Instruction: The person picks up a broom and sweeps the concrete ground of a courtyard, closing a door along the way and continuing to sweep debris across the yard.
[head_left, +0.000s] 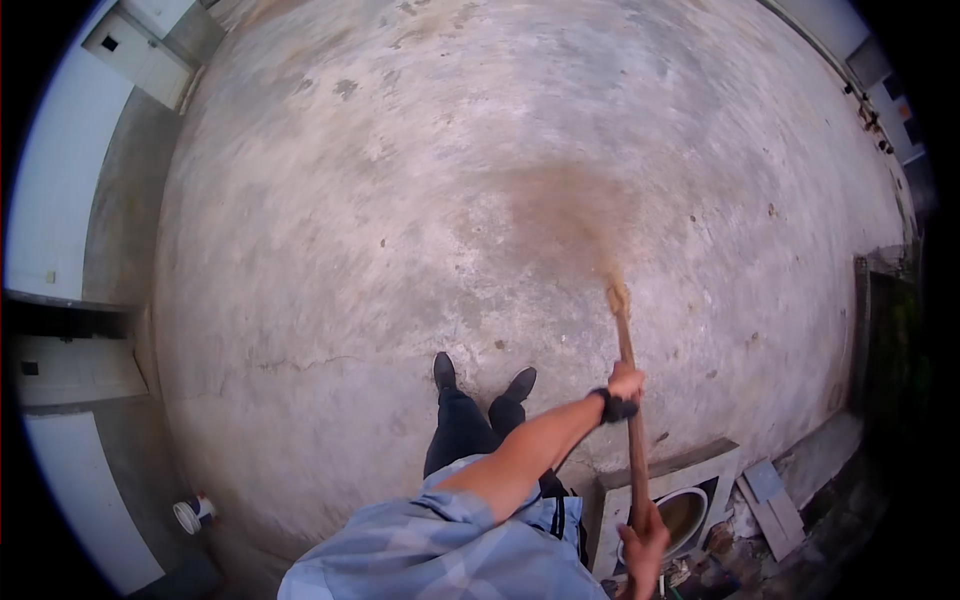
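Both my hands are wrapped round the wooden handle [638, 450] of a broom, which slants up and away to my right. My left hand [627, 381], with a black band on its wrist, reaches across my body and grips the middle of the handle. Lower down, near the bottom edge of the view, my right hand [645, 548] holds the handle's near end. The broom's brown bristle head [575, 215] is smeared by motion over the concrete floor [330, 220]. Where the bristles meet the handle there is a yellowish binding [618, 296].
A framed unit with a round opening [610, 520] stands at my lower right, beside boards [772, 512] and rubble. A white bucket [190, 515] sits by the left wall [60, 200]. My dark shoes [445, 370] are on the floor, left of the broom.
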